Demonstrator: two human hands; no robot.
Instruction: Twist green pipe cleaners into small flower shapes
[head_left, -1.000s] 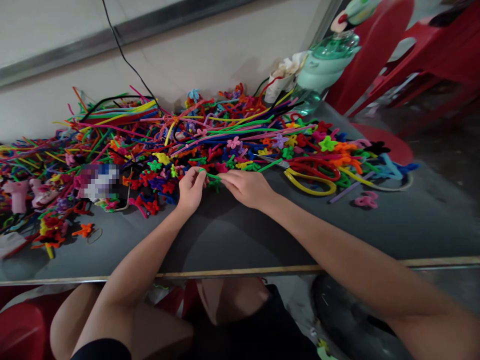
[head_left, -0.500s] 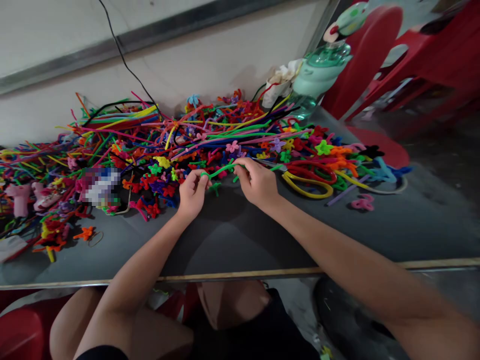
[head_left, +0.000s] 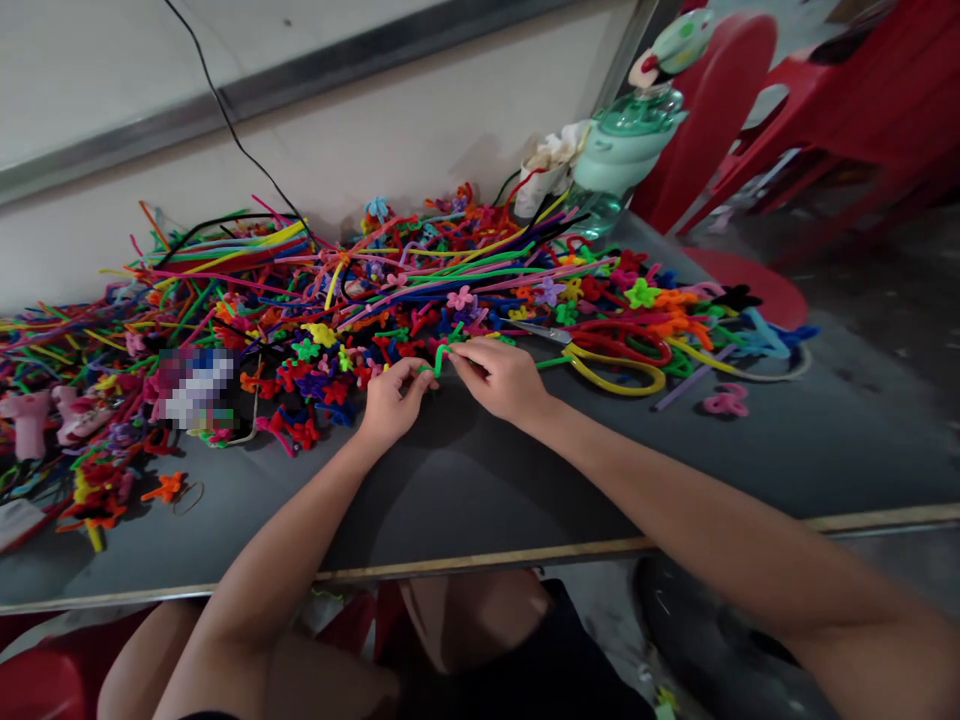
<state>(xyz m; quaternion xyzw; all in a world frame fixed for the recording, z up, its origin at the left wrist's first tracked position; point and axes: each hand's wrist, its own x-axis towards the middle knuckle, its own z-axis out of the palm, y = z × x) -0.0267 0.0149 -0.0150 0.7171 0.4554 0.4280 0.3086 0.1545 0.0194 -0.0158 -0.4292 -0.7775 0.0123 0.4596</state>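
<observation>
A short green pipe cleaner (head_left: 439,358) spans the small gap between my two hands, with a sharp bend in it. My left hand (head_left: 394,403) pinches its lower left end between thumb and fingers. On the other side, my right hand (head_left: 498,378) has its fingertips closed on the upper part. Just right of my right hand lie scissors (head_left: 615,372) with yellow and red handles, their blades toward the pile. Another green stem (head_left: 553,363) shows beside that hand. Behind both hands spreads a heap of colourful pipe cleaners (head_left: 450,285) and small twisted flowers.
A mint-green water bottle (head_left: 616,155) and a white cup with crumpled tissue (head_left: 536,185) stand at the back right. A pink twisted piece (head_left: 725,400) and an orange one (head_left: 165,487) lie on the dark table (head_left: 465,500). Red chairs (head_left: 705,120) stand to the right.
My hands have come closer together. The green pipe cleaner, nearly straight between them before, is now bent sharply. The camera view has shifted slightly.
</observation>
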